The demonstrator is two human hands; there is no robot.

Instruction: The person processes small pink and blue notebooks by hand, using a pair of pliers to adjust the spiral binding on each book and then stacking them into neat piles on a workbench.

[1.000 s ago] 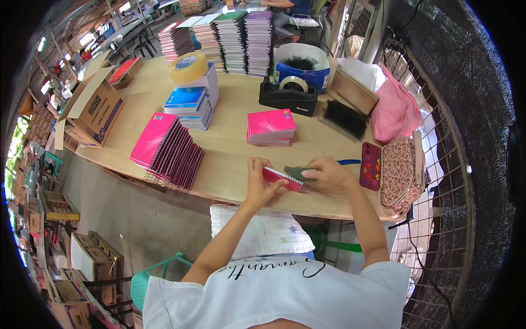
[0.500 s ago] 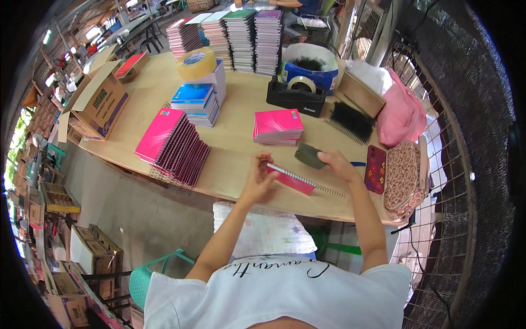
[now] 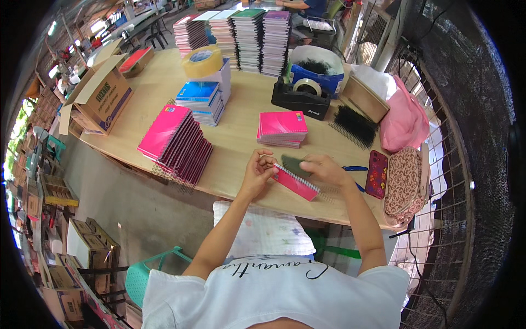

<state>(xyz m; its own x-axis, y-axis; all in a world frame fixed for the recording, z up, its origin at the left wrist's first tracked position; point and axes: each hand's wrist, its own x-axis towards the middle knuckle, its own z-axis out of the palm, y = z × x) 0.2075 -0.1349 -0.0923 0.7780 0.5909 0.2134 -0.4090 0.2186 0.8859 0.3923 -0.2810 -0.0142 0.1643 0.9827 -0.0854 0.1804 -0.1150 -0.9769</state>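
My left hand (image 3: 257, 172) pinches the near-left end of a pink notebook (image 3: 298, 187), held on edge above the table. Along its upper edge runs a line of punched holes or wire loops; a loose, blurred coil (image 3: 330, 194) shows past its right end. Closed round a dark green pad or block (image 3: 290, 164), my right hand (image 3: 324, 169) holds it close over that bound edge. Whether the pad touches the notebook I cannot tell. Beyond the hands lies a short stack of pink notebooks (image 3: 282, 126). A tall stack of pink spiral notebooks (image 3: 172, 142) stands to the left.
A black tape dispenser (image 3: 300, 98) and a blue-white tub (image 3: 318, 68) stand farther back. Black coils (image 3: 353, 125), a blue-handled tool (image 3: 355, 168), a flowered phone (image 3: 377, 174) and a patterned pouch (image 3: 404, 183) line the right. Blue notebooks (image 3: 197, 98) and a carton (image 3: 104, 98) are left.
My right hand has moved left with the green pad, to the notebook's bound edge. The notebook has tilted, showing more of its pink cover, and my left fingers have closed on its end.
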